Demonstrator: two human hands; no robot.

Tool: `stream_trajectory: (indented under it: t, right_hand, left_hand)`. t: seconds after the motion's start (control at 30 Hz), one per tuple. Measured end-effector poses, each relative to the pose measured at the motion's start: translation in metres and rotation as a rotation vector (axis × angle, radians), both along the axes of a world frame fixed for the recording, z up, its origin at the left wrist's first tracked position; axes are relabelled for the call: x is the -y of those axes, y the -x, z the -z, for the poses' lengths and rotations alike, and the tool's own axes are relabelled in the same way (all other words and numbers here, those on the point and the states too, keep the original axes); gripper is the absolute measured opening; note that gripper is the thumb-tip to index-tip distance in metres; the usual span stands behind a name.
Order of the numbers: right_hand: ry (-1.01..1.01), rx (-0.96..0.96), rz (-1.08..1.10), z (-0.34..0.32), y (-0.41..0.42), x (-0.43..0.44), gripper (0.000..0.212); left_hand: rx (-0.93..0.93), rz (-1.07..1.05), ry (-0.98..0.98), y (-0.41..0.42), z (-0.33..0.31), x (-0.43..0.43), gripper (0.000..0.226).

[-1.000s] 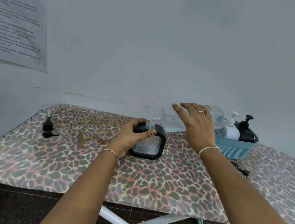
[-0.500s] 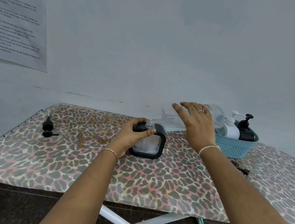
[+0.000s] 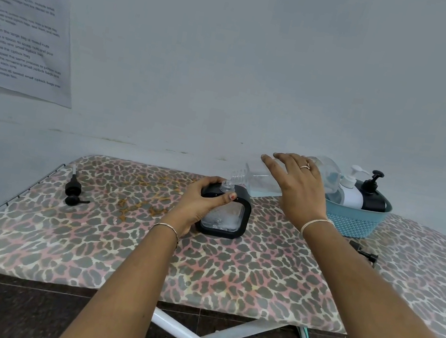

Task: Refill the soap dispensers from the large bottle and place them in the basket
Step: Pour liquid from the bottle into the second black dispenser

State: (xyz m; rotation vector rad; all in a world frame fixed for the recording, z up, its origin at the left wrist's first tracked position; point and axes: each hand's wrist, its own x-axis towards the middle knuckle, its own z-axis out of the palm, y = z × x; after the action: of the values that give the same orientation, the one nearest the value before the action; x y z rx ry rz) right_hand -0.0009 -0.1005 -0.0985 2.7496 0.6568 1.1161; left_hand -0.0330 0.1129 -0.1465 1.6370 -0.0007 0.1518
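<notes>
A black-framed clear soap dispenser (image 3: 225, 217) stands uncapped on the leopard-print ironing board (image 3: 227, 274). My left hand (image 3: 201, 200) grips its left side and top. My right hand (image 3: 296, 187) holds the large clear bottle (image 3: 261, 178) tipped on its side, its threaded mouth just above the dispenser's neck. Clear liquid lies in the bottle's lower half and foam shows inside the dispenser. A teal basket (image 3: 352, 221) at the back right holds a white pump dispenser (image 3: 350, 191) and a black pump dispenser (image 3: 373, 195).
A black pump head (image 3: 75, 190) lies on the board at the left, near the metal rack end. Another black cap or pump (image 3: 364, 255) lies right of my right wrist. A printed sheet (image 3: 23, 29) hangs on the wall. Dark floor lies below.
Almost nothing differs: the bottle stays tipped over the dispenser and both hands keep their hold. The foam level in the dispenser looks slightly higher.
</notes>
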Motion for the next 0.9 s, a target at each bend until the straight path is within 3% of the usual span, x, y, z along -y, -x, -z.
stream_trajectory:
  t: [0.9]
  right_hand:
    - [0.033, 0.02, -0.008, -0.0002, -0.0005, 0.0015, 0.082]
  left_hand:
    - [0.002, -0.009, 0.011, 0.0024, -0.0018, 0.0007, 0.054]
